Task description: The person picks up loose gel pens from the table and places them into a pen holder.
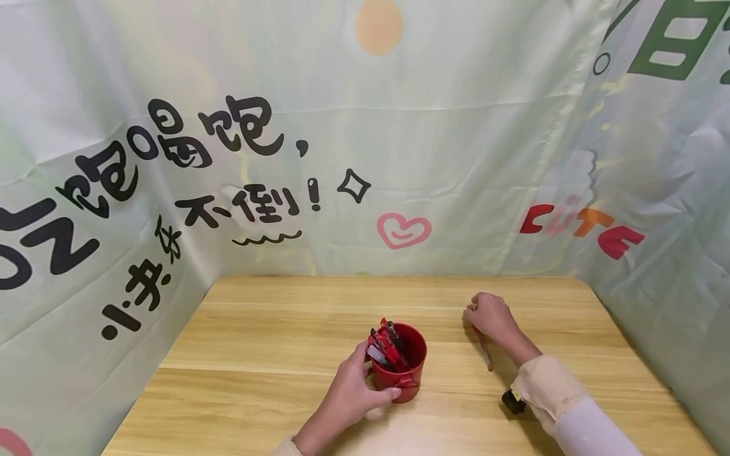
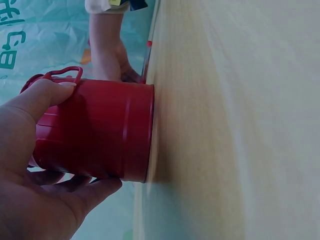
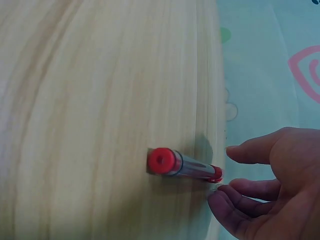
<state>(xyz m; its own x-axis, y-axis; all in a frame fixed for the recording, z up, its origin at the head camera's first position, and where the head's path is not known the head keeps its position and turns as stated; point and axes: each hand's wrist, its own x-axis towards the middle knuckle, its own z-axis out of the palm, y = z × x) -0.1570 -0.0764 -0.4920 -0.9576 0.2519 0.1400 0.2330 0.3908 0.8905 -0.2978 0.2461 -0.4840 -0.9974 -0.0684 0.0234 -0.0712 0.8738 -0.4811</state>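
Observation:
A red pen cup (image 1: 407,392) with a small handle stands on the table, several pens (image 1: 393,348) leaning inside it. My left hand (image 1: 350,389) grips the cup from the left, its thumb near the handle; the left wrist view shows the fingers along the other side of the red cup (image 2: 95,130). Farther right, a pen with red ends (image 1: 483,348) lies on the wood. Over its far end is my right hand (image 1: 495,316). In the right wrist view, thumb and fingers stand apart around the far tip of the pen (image 3: 192,167), without pinching it.
The wooden table (image 1: 274,335) reaches back to a printed cloth backdrop (image 1: 467,158), which also runs along both sides. A small black device (image 1: 513,401) is strapped at the right wrist, close above the tabletop.

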